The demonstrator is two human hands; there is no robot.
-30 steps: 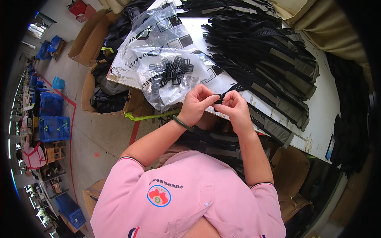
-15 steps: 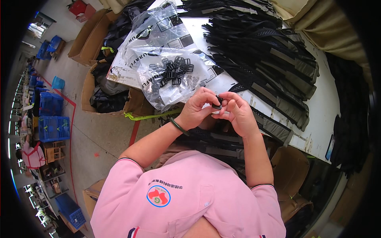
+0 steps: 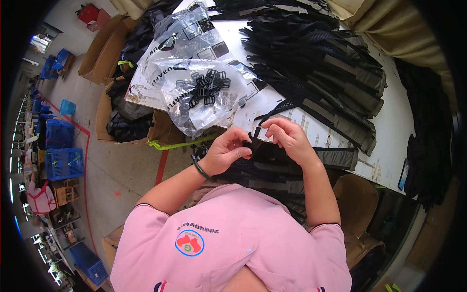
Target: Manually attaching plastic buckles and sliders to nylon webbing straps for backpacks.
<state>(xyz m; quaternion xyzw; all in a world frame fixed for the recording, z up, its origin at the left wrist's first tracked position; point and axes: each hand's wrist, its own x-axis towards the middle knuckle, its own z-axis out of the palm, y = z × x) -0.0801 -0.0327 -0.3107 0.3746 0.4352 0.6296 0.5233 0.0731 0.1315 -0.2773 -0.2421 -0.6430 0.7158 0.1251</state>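
Note:
My left hand (image 3: 224, 152) is closed, its thumb and fingers pinching a small black buckle (image 3: 247, 143) that they mostly cover. A narrow black strap (image 3: 257, 132) rises from the buckle toward my right hand (image 3: 290, 140). The right thumb and forefinger are closed on the strap's upper end, though the grip itself is small in view. Beyond my hands, several loose black buckles (image 3: 208, 87) lie in a clear plastic bag (image 3: 182, 114) on the white table (image 3: 296, 117).
Black straps with grey panels (image 3: 335, 80) are piled across the table's right side. Cardboard boxes (image 3: 154, 127) holding dark material stand at the left. A bright yellow-green strip (image 3: 182, 143) hangs below the bag. Dark pieces (image 3: 272, 187) lie close to my body.
My hands have moved apart, the left one toward me and leftward, the right one slightly rightward. A length of black strap now shows between them.

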